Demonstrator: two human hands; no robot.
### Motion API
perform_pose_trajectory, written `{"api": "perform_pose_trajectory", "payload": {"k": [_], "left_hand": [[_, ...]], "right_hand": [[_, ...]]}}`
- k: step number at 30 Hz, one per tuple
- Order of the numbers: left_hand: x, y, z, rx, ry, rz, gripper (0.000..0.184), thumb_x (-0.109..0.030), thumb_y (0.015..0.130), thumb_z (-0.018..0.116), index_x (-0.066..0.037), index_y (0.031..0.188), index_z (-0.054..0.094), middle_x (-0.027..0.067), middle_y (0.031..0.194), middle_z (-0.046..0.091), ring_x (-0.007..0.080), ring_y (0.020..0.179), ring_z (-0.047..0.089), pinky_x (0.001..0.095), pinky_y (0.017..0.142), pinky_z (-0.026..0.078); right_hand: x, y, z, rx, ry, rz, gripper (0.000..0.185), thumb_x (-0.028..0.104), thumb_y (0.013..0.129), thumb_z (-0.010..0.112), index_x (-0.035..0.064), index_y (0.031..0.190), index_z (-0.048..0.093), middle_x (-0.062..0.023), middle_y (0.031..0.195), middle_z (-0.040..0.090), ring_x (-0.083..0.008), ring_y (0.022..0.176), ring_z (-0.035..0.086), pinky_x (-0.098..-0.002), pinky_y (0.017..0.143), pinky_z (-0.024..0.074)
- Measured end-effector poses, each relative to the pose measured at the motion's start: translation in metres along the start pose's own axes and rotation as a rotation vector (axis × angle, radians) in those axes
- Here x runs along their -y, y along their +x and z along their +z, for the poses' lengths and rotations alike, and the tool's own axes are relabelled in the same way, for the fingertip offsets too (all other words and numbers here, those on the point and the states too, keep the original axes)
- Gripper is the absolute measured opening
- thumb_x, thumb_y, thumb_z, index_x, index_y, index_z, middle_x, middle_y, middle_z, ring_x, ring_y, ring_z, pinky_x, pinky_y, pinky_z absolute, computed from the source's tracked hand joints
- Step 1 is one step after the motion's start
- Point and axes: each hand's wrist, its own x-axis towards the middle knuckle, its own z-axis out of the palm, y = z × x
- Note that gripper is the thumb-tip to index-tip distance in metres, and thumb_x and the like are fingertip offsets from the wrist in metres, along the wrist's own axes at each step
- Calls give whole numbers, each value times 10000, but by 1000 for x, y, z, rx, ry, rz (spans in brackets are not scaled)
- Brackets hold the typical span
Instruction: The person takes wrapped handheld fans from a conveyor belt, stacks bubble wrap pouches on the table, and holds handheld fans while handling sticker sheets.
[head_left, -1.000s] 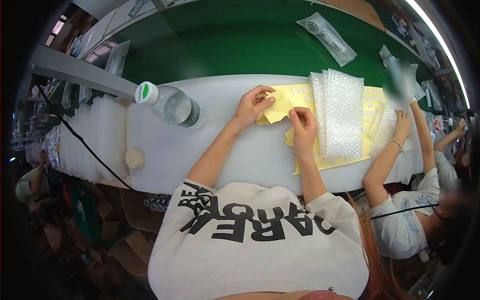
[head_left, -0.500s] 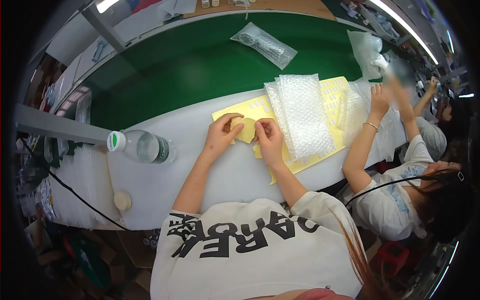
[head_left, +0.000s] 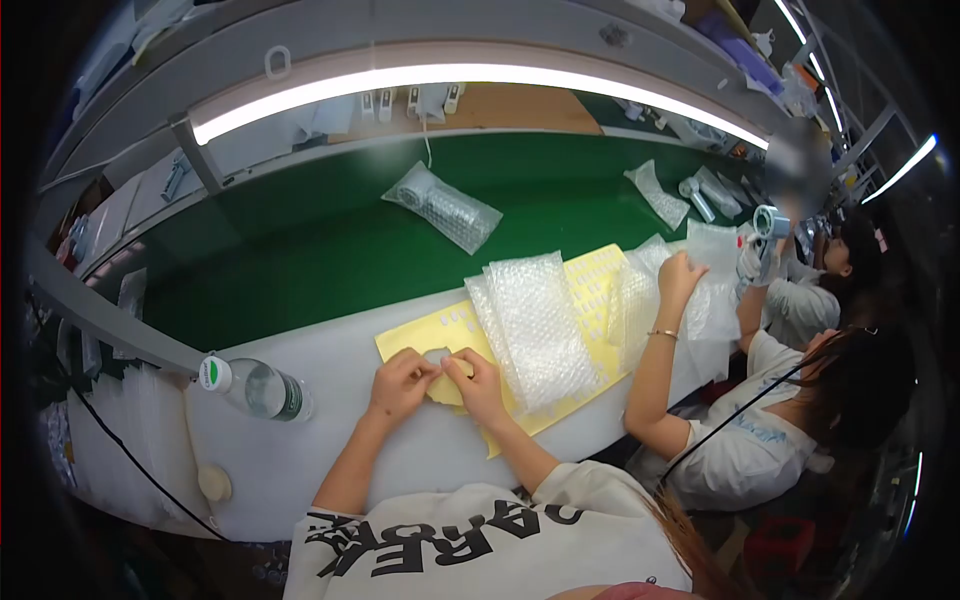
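Note:
A small torn piece of yellow paper (head_left: 447,388) is between my two hands. My left hand (head_left: 402,382) pinches its left side, and my right hand (head_left: 474,383) grips it from the right, with the fingertips of both hands nearly touching. Beneath and behind them lies a larger yellow sheet (head_left: 400,343) with rows of small white labels. Several bubble-wrap bags (head_left: 540,335) lie on that sheet, just right of my right hand.
A clear bottle (head_left: 255,388) lies on the left of the white surface, near a round beige disc (head_left: 214,483). A wrapped item (head_left: 445,208) rests on the green belt (head_left: 330,230). At right, a co-worker (head_left: 770,430) holds a bag and a metallic part.
The view has tilted up and swung right, bringing a lamp into sight. My hands have drawn closer together around the yellow piece. The co-worker's hands have moved apart.

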Motion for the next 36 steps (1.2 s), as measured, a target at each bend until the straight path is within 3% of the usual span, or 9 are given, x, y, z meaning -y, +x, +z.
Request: {"api": "perform_pose_trajectory", "payload": {"k": [3,6,8,15,17,20,22,28,36], "left_hand": [[-20,-2,0,24,215,318,136,26,643,645,-75,729,618,12,694,522,159,564,472,255,509,387],[-29,-8,2,-21,203,440,151,12,629,662,-88,736,626,7,695,523,162,572,476,263,520,393],[-39,-18,0,109,-37,278,149,27,645,671,-84,730,623,6,701,526,151,586,482,255,548,402],[-70,-16,-23,148,-863,84,149,70,724,657,-47,789,593,24,726,559,123,651,466,217,660,399],[-62,-17,-18,-41,-823,-169,93,35,765,633,-35,793,579,29,716,558,107,624,450,210,613,398],[-40,-16,-8,-196,-819,-375,83,-53,815,621,-27,860,556,27,695,532,87,566,439,196,512,389],[-30,-16,-6,-200,-882,-442,130,-69,809,639,-32,889,543,44,739,550,103,601,488,199,558,427],[0,-21,13,-352,-424,-289,168,-59,792,655,-29,909,538,53,846,560,116,682,535,203,619,453],[-9,-15,5,-368,-632,-405,194,-47,779,659,-25,946,562,58,920,575,109,717,529,209,657,454]], "right_hand": [[-4,7,1,-89,-206,-265,167,178,810,618,15,777,602,-29,616,546,-83,536,435,-197,487,359],[3,9,2,-90,-139,-139,164,175,805,622,15,773,603,-26,615,542,-82,539,434,-199,487,357],[6,4,1,-102,-73,30,162,172,800,625,15,768,604,-24,614,538,-81,543,432,-200,486,355],[2,2,10,-65,-54,66,118,133,785,632,14,782,630,-13,638,548,-77,563,428,-196,499,344],[-5,3,10,-71,12,-108,87,105,768,650,23,798,652,-8,675,580,-79,588,442,-183,531,348],[38,-5,7,-72,328,170,108,78,791,637,5,869,617,-43,737,598,-69,619,469,-158,536,360],[24,-2,7,-110,389,123,173,94,809,631,2,940,566,-77,765,596,-98,623,520,-181,517,433],[27,-1,5,23,495,175,231,134,841,608,4,1017,535,-83,831,602,-136,623,562,-229,537,484],[17,3,8,64,464,57,191,145,865,581,3,987,546,-69,793,591,-140,623,563,-236,545,481]]}}
